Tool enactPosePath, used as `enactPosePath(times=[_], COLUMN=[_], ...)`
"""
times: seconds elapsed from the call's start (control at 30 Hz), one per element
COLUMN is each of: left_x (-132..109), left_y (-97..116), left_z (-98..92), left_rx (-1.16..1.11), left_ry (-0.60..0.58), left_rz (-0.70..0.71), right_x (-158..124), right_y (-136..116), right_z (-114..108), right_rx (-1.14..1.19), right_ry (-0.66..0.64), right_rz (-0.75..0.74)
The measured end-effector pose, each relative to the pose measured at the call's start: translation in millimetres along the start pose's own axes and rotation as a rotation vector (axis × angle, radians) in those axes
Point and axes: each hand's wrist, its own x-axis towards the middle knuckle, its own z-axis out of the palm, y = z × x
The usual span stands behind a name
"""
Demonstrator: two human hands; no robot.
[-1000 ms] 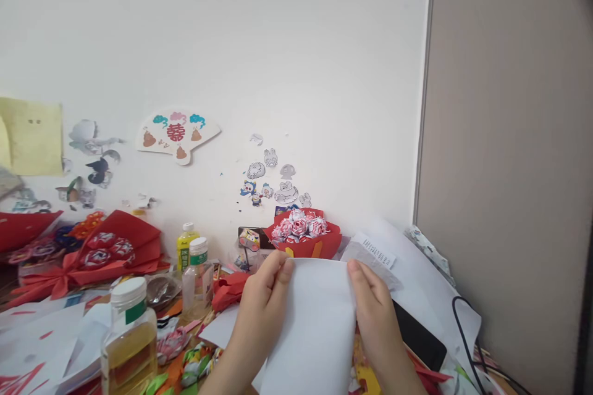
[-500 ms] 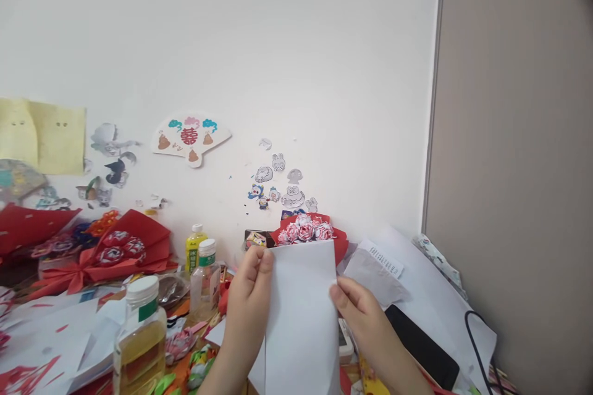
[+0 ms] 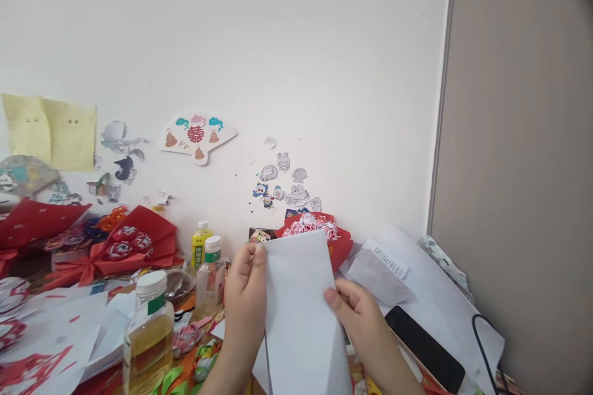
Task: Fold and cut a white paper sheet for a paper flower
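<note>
A folded white sheet of paper is held up in front of me, above the table. My left hand pinches its upper left corner between thumb and fingers. On the opposite edge, a little lower down, my right hand grips the paper with the thumb on the near face. Behind the paper's top edge shows a bouquet of red-and-white paper flowers in red wrapping, partly hidden. The lower end of the paper runs out of view.
At left stand a bottle of yellowish liquid, a clear bottle and a yellow-green bottle. A black phone and a cable lie at right. Red bouquets and paper scraps crowd the left side.
The view has shifted slightly, moving the scene to the right. Both hands keep their hold on the paper, whose top now tilts a little to the left and hides more of the flowers.
</note>
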Motion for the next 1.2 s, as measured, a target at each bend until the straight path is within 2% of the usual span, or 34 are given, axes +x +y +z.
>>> enactPosePath(times=[0.13,0.27,0.4,0.53,0.67,0.87,1.03,1.13,1.2], left_x=[2,2,2,4,6,7,10,8,3], left_y=[3,4,4,4,8,9,3,-1,0], left_z=[-3.6,-6.4,-11.2,-15.5,-17.3,-19.6,-14.9,-3.8,5.4], left_rx=[-0.035,-0.061,-0.069,-0.074,-0.097,-0.162,-0.238,-0.258,-0.244], left_ry=[0.055,0.105,0.181,0.233,0.259,0.282,0.204,0.088,-0.038], left_rz=[-0.027,-0.034,-0.023,0.004,0.005,0.004,-0.046,-0.105,-0.172], right_x=[-1,-2,-3,-4,-3,-2,4,4,2], right_y=[-7,-12,-13,-12,-10,-5,0,0,-2], right_z=[4,8,11,15,15,15,14,7,1], right_rx=[0.02,-0.026,0.019,0.014,0.12,0.012,-0.049,-0.012,0.041], right_ry=[-0.081,-0.006,-0.083,-0.043,-0.133,-0.117,0.009,0.114,0.206], right_rz=[0.034,0.031,0.032,0.026,0.065,0.065,0.028,0.052,0.076])
